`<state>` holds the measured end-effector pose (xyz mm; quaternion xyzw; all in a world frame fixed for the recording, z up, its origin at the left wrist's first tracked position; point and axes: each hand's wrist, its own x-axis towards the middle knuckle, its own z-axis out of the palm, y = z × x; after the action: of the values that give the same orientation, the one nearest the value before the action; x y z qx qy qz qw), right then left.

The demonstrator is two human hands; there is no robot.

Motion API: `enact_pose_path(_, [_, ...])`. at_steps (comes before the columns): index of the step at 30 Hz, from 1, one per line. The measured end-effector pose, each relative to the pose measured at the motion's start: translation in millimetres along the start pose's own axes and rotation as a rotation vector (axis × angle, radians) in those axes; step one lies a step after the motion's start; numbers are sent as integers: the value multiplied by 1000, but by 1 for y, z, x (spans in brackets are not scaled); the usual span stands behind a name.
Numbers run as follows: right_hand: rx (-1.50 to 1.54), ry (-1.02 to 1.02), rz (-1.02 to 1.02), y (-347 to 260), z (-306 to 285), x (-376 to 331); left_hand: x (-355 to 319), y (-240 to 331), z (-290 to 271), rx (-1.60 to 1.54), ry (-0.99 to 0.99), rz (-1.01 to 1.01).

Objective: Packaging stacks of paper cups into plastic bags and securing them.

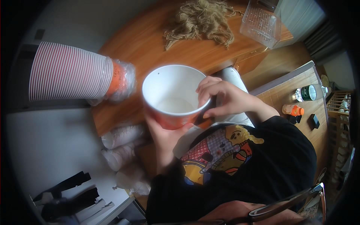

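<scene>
A large paper bucket [170, 119], white inside and orange-red outside, is tilted in front of my chest with its mouth facing up at me. A small dark spot shows inside, near its far left rim. My left hand [165, 131] is wrapped round the bucket's lower near side, the fingers partly hidden behind it. At the right rim, my right hand [221, 95] has its curled fingers reaching over the edge into the mouth, while the thumb stays on the outside, next to the wall.
On the wooden table [146, 45] lie a tall stack of nested paper buckets [71, 73] in plastic, a bundle of beige string [202, 22] and a clear plastic basket [260, 24]. Wrapped rolls [122, 137] stand below. A bottle [307, 93] rests on another surface at right.
</scene>
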<state>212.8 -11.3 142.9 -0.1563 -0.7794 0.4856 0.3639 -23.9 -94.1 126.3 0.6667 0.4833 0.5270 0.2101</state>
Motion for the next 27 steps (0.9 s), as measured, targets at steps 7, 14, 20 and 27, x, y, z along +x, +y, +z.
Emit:
enact_pose_path(7, [-3, 80, 51, 0, 8, 1, -4, -2, -3, 1, -38, -135])
enact_pose_path(14, [-33, 113, 57, 3, 8, 1, -3, 0, -1, -45, -47, -181])
enact_pose_path(20, [-68, 124, 62, -1, 10, -1, -5, -7, -2, -71, -64, -166])
enact_pose_path(27, [-35, 115, 45, 0, 10, -4, -4, -4, 0, -93, -97, -181])
